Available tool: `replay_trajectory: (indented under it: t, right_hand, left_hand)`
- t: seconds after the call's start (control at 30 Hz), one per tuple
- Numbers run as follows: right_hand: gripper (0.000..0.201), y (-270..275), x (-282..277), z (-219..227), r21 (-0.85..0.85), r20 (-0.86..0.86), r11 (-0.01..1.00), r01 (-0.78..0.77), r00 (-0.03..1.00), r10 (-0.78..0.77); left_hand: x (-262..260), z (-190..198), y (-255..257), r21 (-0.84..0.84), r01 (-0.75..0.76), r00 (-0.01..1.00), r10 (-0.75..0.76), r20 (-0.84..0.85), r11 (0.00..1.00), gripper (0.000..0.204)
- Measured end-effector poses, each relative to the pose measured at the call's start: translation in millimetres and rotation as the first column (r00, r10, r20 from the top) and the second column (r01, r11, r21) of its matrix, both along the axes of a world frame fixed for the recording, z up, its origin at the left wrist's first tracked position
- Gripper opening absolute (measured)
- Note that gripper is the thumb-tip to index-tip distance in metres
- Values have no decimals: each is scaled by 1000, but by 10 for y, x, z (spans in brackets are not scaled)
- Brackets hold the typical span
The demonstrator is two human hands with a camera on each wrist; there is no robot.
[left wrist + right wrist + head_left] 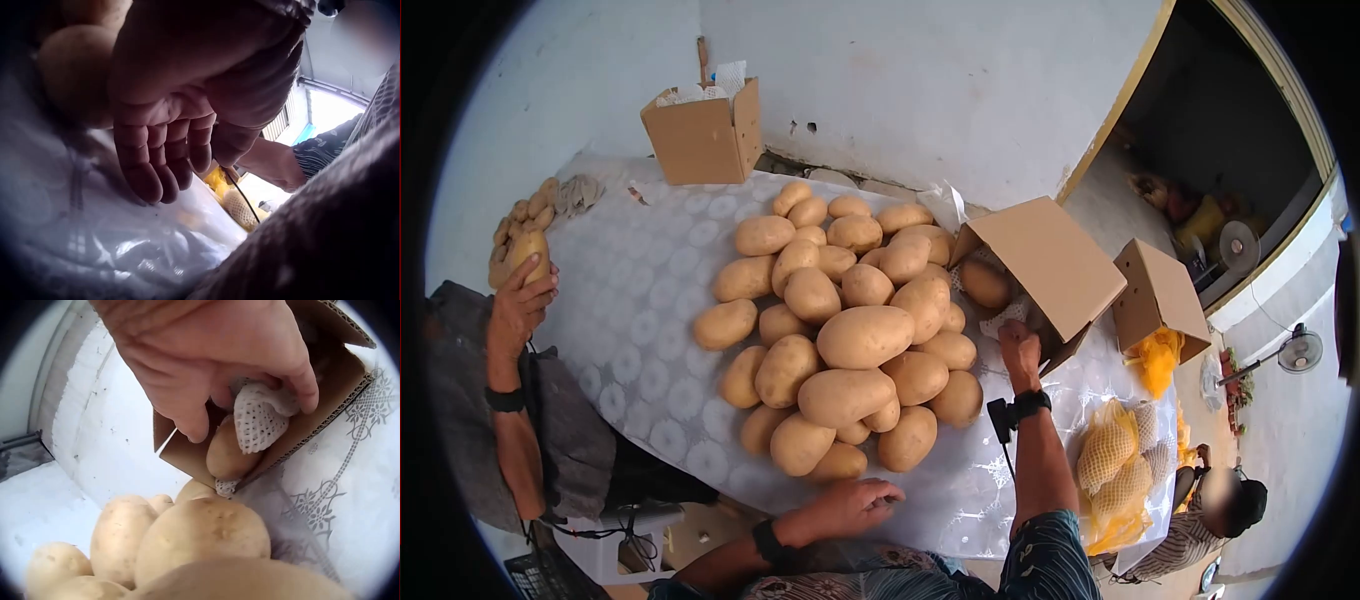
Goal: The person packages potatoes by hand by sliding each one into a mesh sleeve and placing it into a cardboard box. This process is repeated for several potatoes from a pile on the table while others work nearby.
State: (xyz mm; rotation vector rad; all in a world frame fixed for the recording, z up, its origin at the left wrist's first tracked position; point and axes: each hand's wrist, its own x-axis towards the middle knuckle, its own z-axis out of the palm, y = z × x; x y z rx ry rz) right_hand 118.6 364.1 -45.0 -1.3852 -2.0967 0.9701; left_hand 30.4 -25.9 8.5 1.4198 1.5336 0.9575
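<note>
With the fingers of the right hand (1020, 352) seemingly clamped on a crumpled white foam net (265, 422), work at the mouth of the tipped cardboard box (1045, 265), at one o'clock from that hand in the head view. Find the potato (229, 453) just inside that mouth, against the net; cannot tell whether sleeved or merely touched. Best, probably, to spread the net evenly and seat the potato gently, clear of the raw cardboard edges. Enlist the left hand (850, 508), at half past seven with fingers loosely bent and holding nothing, perhaps to steady the box. Avoid nudging the heaped potatoes (865, 335) at nine o'clock on the patterned worktop (650, 350). Leave room toward five o'clock for the yellow net bag (1112, 465), toward two for a second box (1165, 290).
</note>
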Motion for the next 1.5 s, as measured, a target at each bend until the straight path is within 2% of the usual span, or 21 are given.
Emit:
replay_trajectory:
  t: [0.03, 0.17, 0.23, 0.27, 0.33, 0.43, 0.53, 0.57, 0.67, 0.7, 0.8, 0.83, 0.93, 0.97, 1.07, 1.2, 1.27, 1.37, 1.4, 1.47, 1.5]
  right_hand:
    - [38, -66, 67, -83, 201, -175, 979, 37, 985, -1]
    - [21, -773, 420, 460, -185, -629, 983, -13, 770, -109]
    - [16, -1025, 666, 511, -351, -770, 918, -185, 615, -171]
    - [17, -1175, 777, 535, -423, -806, 874, -237, 539, -244]
    - [20, -1551, 940, 802, -424, -856, 801, -423, 477, -201]
    - [20, -2094, 987, 1026, -466, -846, 761, -451, 480, -233]
    - [25, -2445, 987, 972, -569, -789, 661, -489, 551, -271]
    - [35, -2513, 998, 896, -597, -750, 643, -480, 620, -233]
    - [46, -2628, 1018, 1017, -580, -572, 744, -331, 816, -83]
    - [56, -2672, 1039, 987, -551, -647, 755, -356, 754, -116]
    - [59, -2797, 1048, 1123, -423, -701, 803, -420, 713, 4]
    - [55, -2832, 1030, 1129, -367, -612, 857, -363, 788, 72]
    - [41, -2800, 1101, 875, -465, -501, 876, -131, 854, -138]
    - [27, -2779, 1072, 774, -475, -680, 874, -107, 674, -287]
    - [23, -2744, 1085, 862, -580, -783, 793, -189, 401, -477]
    - [23, -2766, 1090, 866, -622, -767, 756, -201, 351, -537]
    - [23, -2730, 1137, 827, -593, -767, 798, -112, 381, -516]
    - [24, -2756, 1136, 895, -443, -771, 889, 114, 457, -443]
    - [25, -2770, 1126, 919, -367, -766, 909, 197, 491, -415]
    - [23, -2874, 1166, 965, -199, -572, 959, 199, 772, -279]
    - [25, -2940, 1126, 973, -69, -512, 994, 83, 852, -107]
  left_hand:
    - [-3, 11, 15, 35, -19, 1000, 19, -8, 999, 26]
    - [-26, 127, 109, 76, -53, 999, 54, 0, 996, 27]
    - [-66, 180, 166, -21, -45, 996, 46, 74, 999, 35]
    - [-73, 226, 200, 25, -91, 987, 87, 138, 996, 41]
    - [-45, 332, 279, 95, -193, 949, 161, 270, 977, 54]
    - [3, 292, 429, 114, -281, 805, 170, 569, 953, 67]
    - [-17, 124, 526, 198, -115, 847, -8, 532, 974, 78]
    - [67, 115, 518, 235, -193, 762, -6, 648, 953, 65]
    - [49, 80, 457, 75, -144, 817, 75, 572, 987, 45]
    - [57, 101, 446, 108, -166, 840, 83, 537, 980, 39]
    - [76, 161, 381, 190, -209, 903, 115, 413, 959, 29]
    - [66, 159, 347, 206, -203, 925, 119, 360, 957, 29]
    - [16, 232, 240, 150, -247, 927, 189, 323, 957, 29]
    - [0, 257, 203, 112, -272, 917, 223, 331, 956, 29]
    - [-51, 134, 135, 130, -264, 858, 171, 485, 956, 29]
    - [-113, 196, 44, 10, -126, 842, 101, 531, 992, 24]
    - [-94, 173, 7, 24, -157, 861, 125, 494, 987, 21]
    - [-121, 166, -7, 324, -332, 935, 262, 240, 886, 20]
    - [-119, 212, 3, 300, -271, 935, 176, 309, 915, 21]
    - [-125, 390, -24, 259, -151, 896, 21, 444, 954, 23]
    - [-39, 457, 1, 170, -104, 829, -9, 559, 980, 33]
